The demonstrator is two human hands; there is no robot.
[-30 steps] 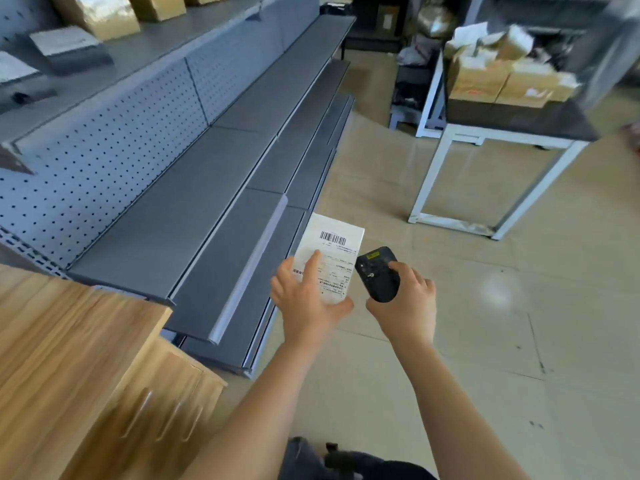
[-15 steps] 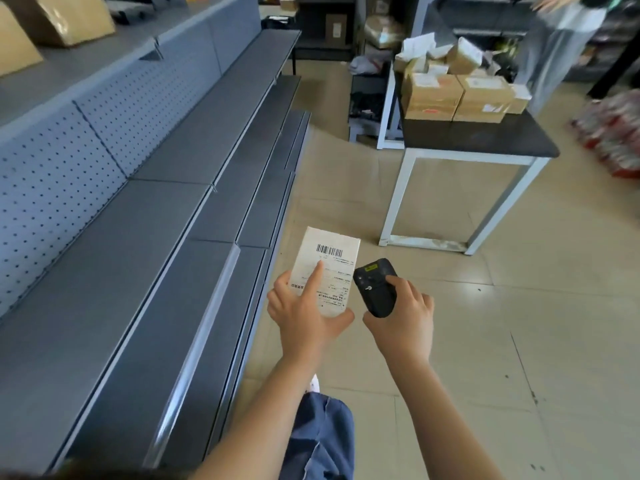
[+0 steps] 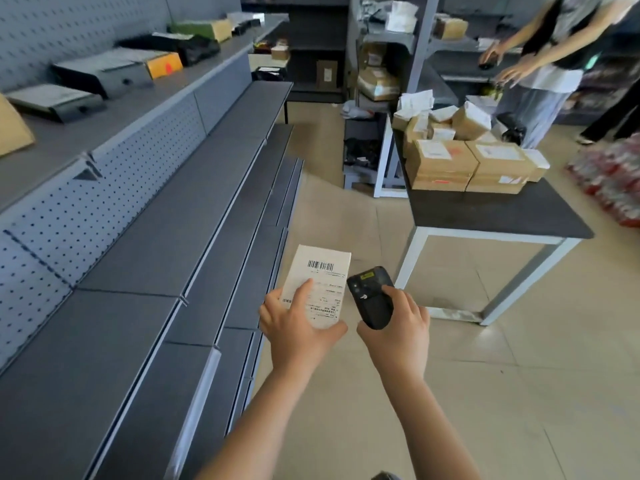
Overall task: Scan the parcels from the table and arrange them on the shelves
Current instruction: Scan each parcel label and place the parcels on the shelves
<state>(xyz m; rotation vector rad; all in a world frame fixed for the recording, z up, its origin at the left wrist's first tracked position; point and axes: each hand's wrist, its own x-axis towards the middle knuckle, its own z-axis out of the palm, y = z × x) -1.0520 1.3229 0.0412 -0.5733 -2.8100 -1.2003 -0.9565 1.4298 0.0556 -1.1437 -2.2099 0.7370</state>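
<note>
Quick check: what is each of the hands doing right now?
Left hand: holds the white parcel with a barcode label.
Right hand: grips the black scanner.

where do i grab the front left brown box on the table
Likely from the near side of the table: take the box by its open left end and front face, since its right end abuts the neighbouring box and parcels crowd behind.

a barcode on the white parcel (image 3: 317, 284); its printed text is too blurred to read.
</note>
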